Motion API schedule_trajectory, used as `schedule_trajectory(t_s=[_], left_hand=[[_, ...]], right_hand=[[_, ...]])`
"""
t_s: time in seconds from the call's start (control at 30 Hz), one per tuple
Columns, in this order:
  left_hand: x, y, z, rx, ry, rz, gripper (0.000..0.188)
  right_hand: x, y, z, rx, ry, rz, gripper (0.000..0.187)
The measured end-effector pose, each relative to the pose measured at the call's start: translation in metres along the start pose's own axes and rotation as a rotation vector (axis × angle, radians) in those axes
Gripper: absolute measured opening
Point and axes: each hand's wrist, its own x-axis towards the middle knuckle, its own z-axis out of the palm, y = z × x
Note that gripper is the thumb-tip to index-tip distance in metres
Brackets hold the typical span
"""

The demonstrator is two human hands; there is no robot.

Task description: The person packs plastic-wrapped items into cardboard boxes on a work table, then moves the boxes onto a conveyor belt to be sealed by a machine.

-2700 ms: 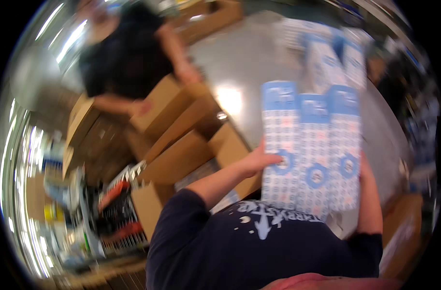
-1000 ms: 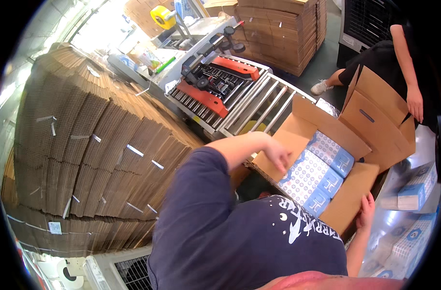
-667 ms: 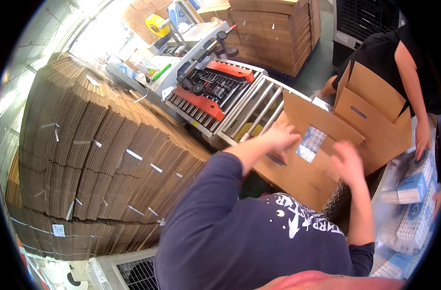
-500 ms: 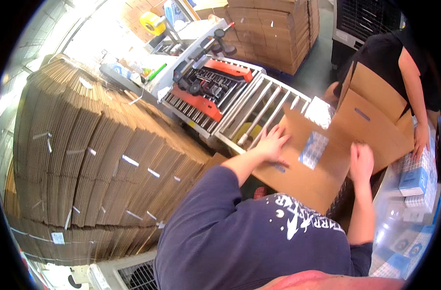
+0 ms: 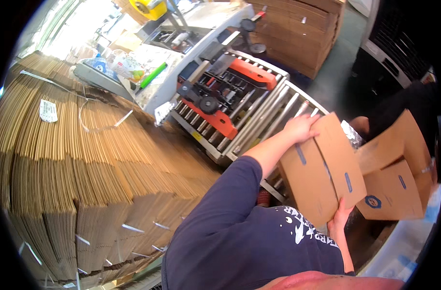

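Note:
A brown cardboard box (image 5: 311, 180) is tilted in front of me, its flaps meeting along a seam, with dark handle slots on both sides. At its far end my left hand (image 5: 302, 129) is closed over the edge. My right hand (image 5: 340, 217) grips the near right edge, its fingers partly hidden by the cardboard. Just right of this box stands a second cardboard box (image 5: 393, 193) with raised flaps and a round blue mark.
A roller conveyor (image 5: 273, 113) with a taping machine (image 5: 215, 94) and orange guides lies ahead. Flattened cartons (image 5: 85, 179) are stacked high at the left. Another person's dark clothing (image 5: 406, 108) shows at the right, beside a black slatted unit (image 5: 399, 43).
The box in front of me has turned, its flaps now folded together. My left hand has moved to its far end, my right hand down to its near edge. The other person's arm has left view.

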Motion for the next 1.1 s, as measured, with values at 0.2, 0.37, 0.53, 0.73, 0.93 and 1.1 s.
schedule_trajectory(t_s=[0.2, 0.37, 0.53, 0.73, 0.93, 1.1], left_hand=[[-0.016, -0.08, -0.055, 0.508, 0.222, 0.216, 0.075], [-0.009, -0.149, -0.123, 0.407, 0.271, 0.221, 0.074], [0.007, -0.202, -0.165, 0.339, 0.334, 0.131, 0.057], [-0.008, -0.189, -0.139, 0.228, 0.333, -0.116, 0.072], [-0.048, -0.169, -0.086, 0.692, 0.36, -0.231, 0.065], [-0.053, -0.203, -0.116, 0.618, 0.399, -0.318, 0.062]], right_hand=[[0.08, 0.017, 0.182, 0.043, -0.274, -0.012, 0.06], [0.109, 0.028, 0.293, -0.13, -0.337, -0.122, 0.057], [0.127, 0.05, 0.36, -0.204, -0.363, -0.207, 0.061], [0.153, 0.085, 0.431, -0.187, -0.465, -0.324, 0.066], [0.108, 0.057, 0.458, -0.423, -0.588, 0.067, 0.047], [0.06, 0.141, 0.298, -0.695, -1.07, 0.19, 0.034]])
